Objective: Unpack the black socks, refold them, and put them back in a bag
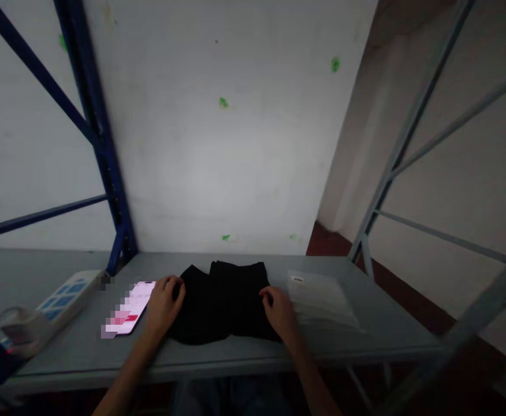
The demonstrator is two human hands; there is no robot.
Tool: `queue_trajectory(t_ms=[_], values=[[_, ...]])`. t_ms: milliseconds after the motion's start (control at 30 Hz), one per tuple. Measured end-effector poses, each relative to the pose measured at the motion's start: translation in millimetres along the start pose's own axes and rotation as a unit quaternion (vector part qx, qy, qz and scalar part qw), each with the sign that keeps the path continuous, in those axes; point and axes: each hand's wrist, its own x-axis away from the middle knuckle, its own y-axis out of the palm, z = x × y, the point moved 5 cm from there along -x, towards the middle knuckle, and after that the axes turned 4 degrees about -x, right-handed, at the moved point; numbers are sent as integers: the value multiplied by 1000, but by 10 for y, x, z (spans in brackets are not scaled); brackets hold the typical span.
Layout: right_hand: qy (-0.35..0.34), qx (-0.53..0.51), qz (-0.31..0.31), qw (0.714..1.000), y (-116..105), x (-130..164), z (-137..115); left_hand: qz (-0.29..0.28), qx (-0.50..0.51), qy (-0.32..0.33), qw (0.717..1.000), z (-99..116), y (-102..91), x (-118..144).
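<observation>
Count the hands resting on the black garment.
2. The left hand rests on the black garment at its left edge; the right hand rests on its right edge. Neither clearly grips it.

Black garment (pixel 224 300) lies flat on the grey worktop (pixel 257 352), mid-front, close to the near edge. Dark soft fabric, folded into two overlapping panels, upper edges toward the wall. Left hand (pixel 163 305) presses its left edge, right hand (pixel 280 312) rests on its right edge.
</observation>
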Motion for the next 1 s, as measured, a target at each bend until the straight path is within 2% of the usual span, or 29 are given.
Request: queue_trajectory(t_ms=[67,133,233,333,400,467,600,767,867,1000], values=[[7,39,-12,999,-8,-35,-136,5,6,-1,1000,184,-46,-55],[-2,67,-23,997,74,-61,-338,-10,32,14,999,439,-1,-90],[-40,84,-43,995,344,-45,-630,-38,40,26,998,779,224,-63],[-27,115,-72,990,599,40,-677,-61,13,53,997,940,513,37],[-18,129,-87,988,669,110,-603,-77,-14,64,995,938,639,113],[-21,131,-93,987,656,167,-514,-90,-23,86,992,921,665,185],[-35,131,-98,986,546,247,-424,-110,-2,150,983,959,535,339],[-58,136,-95,984,484,328,-431,-144,-3,177,974,959,485,553],[-59,132,-110,983,494,319,-395,-166,-5,165,972,888,545,569],[-59,133,-131,981,508,228,-332,-192,10,165,967,822,614,449]])
